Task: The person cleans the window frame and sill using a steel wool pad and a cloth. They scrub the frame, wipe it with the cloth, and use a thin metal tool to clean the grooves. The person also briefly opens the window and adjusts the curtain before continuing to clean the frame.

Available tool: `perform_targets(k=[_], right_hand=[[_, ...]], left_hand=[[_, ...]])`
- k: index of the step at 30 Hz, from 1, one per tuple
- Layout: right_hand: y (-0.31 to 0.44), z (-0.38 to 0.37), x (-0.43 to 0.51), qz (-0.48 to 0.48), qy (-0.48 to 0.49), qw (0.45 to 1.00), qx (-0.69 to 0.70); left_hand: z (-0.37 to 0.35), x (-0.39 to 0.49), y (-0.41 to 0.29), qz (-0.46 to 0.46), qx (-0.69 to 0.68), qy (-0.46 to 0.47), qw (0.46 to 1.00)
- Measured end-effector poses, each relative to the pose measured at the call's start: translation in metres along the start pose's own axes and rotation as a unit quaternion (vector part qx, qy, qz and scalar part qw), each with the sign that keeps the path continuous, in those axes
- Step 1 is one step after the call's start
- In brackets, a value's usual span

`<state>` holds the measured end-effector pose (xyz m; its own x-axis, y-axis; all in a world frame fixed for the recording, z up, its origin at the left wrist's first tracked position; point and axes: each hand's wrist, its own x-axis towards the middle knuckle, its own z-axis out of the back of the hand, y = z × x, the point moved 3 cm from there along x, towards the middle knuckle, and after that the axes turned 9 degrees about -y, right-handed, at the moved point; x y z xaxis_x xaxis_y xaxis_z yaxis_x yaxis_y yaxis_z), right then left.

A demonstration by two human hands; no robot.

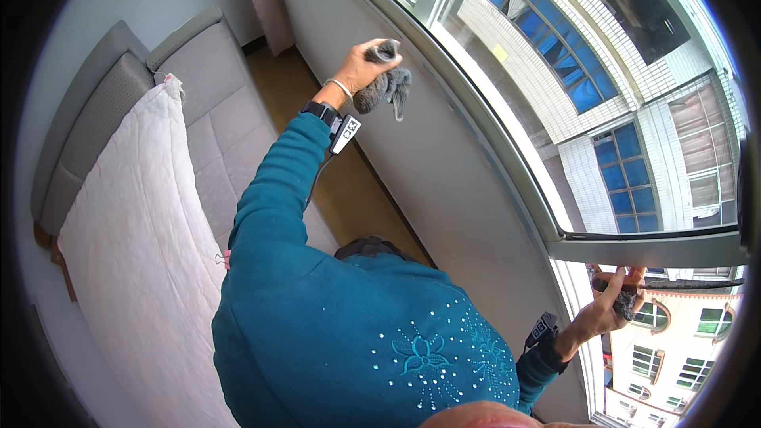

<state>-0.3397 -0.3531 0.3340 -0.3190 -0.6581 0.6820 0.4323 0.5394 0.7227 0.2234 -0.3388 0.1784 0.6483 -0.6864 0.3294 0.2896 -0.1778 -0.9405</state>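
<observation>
My left hand (pixel 357 68) is closed around a bunched grey cloth (pixel 380 92). Part of the cloth hangs below the fingers, in front of the wall under the window. At the right, my right hand (pixel 600 312) grips an orange-brown handled tool (pixel 636 282) beside the window frame (pixel 648 252). A long dark strip (pixel 695 285) extends from this tool toward the right. Grey fuzzy material (pixel 625 305) shows between the fingers of that hand; whether it belongs to the tool cannot be told.
A grey sofa (pixel 217 125) stands at the left, partly covered by a pale quilt (pixel 137 238) with a pink binder clip (pixel 223 259). Brown floor (pixel 348 190) runs between sofa and wall (pixel 428 178). A pink curtain (pixel 267 0) hangs at the top. Buildings show outside.
</observation>
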Motion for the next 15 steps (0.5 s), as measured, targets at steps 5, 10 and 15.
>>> perform_targets(k=[5, 10, 15], right_hand=[[0.012, -0.032, 0.005, 0.041, 0.028, 0.998, 0.025], [0.03, -0.05, 0.001, 0.046, 0.055, 0.992, 0.103], [0.037, -0.058, 0.002, 0.026, 0.062, 0.99, 0.121]], left_hand=[[0.035, 0.004, 0.012, 0.168, -0.311, -0.261, 0.898], [0.071, 0.022, 0.002, 0.174, -0.454, -0.288, 0.825], [0.063, 0.052, -0.021, 0.133, -0.486, -0.23, 0.832]])
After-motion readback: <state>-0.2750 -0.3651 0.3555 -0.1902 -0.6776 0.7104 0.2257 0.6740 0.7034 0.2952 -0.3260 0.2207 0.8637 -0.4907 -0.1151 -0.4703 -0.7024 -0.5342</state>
